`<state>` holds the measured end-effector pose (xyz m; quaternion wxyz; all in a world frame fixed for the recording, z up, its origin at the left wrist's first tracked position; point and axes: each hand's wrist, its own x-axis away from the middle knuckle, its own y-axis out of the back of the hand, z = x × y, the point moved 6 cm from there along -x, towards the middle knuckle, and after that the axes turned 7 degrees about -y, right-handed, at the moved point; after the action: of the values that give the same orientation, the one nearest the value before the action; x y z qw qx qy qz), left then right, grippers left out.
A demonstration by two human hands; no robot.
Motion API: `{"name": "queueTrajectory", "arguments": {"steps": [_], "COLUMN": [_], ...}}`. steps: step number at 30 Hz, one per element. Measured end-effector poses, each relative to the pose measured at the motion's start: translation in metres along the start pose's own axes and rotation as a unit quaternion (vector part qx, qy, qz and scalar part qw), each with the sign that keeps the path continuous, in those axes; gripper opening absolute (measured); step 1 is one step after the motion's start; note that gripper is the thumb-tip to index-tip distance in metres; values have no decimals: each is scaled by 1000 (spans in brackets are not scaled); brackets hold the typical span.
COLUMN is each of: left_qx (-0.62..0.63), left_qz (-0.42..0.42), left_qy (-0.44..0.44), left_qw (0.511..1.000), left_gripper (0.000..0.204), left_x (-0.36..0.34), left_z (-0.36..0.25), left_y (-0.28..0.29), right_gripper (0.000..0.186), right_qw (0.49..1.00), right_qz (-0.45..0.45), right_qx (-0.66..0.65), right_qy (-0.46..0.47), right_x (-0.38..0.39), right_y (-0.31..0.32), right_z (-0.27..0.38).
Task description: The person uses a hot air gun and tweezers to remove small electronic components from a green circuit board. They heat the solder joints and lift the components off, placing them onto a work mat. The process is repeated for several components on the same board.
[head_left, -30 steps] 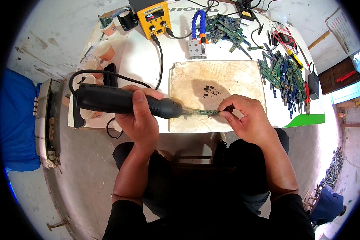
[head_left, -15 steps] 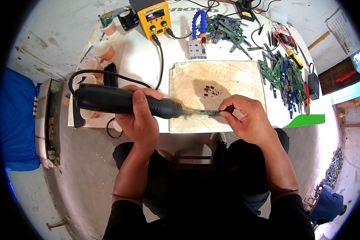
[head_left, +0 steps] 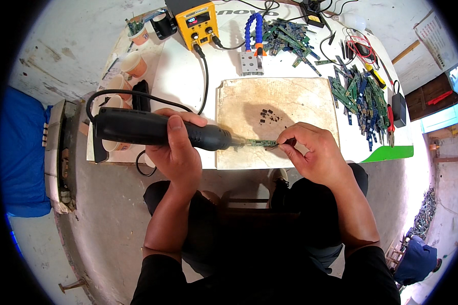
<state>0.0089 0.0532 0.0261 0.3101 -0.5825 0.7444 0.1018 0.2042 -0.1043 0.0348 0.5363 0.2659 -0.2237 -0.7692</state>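
My left hand [head_left: 180,147] is wrapped round a black hot air gun [head_left: 137,129], its metal nozzle aimed to the right. At the nozzle's tip is a narrow green circuit board strip [head_left: 261,143]. My right hand [head_left: 313,150] pinches the strip's right end between thumb and fingertips. A thin dark piece shows just under the strip by those fingertips; what it is I cannot make out. Beneath lies a stained tan board [head_left: 239,101], and on it, beyond the strip, sit several small black chips [head_left: 266,116].
A yellow soldering station [head_left: 196,23] stands at the back, its cable running to the gun. Circuit board strips lie heaped at the far middle [head_left: 285,38] and the right [head_left: 361,96], near red-handled pliers [head_left: 391,124]. Paper cups [head_left: 133,63] line the left edge. Another person [head_left: 417,262] is at lower right.
Almost nothing differs. My right hand and the strip's end have shifted very slightly; the hot air gun stays practically where it was.
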Motion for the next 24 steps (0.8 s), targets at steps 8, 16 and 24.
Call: {"name": "queueTrajectory", "arguments": {"steps": [8,16,24], "left_qx": [4,-34,-27], "left_qz": [-9,7,3], "left_qy": [-5,-9,1], "left_qw": [1000,999,1000], "left_gripper": [18,19,20], "left_x": [0,1,0], "left_z": [1,2,-1], "left_y": [0,0,-3], "right_gripper": [14,12,11], "right_qw": [989,993,996], "right_qz": [-143,-66,-65], "right_qx": [-20,-86,-60], "right_qy": [-20,-55,-28], "right_x": [-6,-5,-6], "right_y": [8,-13,-15], "right_z": [-17,-14,-10]}}
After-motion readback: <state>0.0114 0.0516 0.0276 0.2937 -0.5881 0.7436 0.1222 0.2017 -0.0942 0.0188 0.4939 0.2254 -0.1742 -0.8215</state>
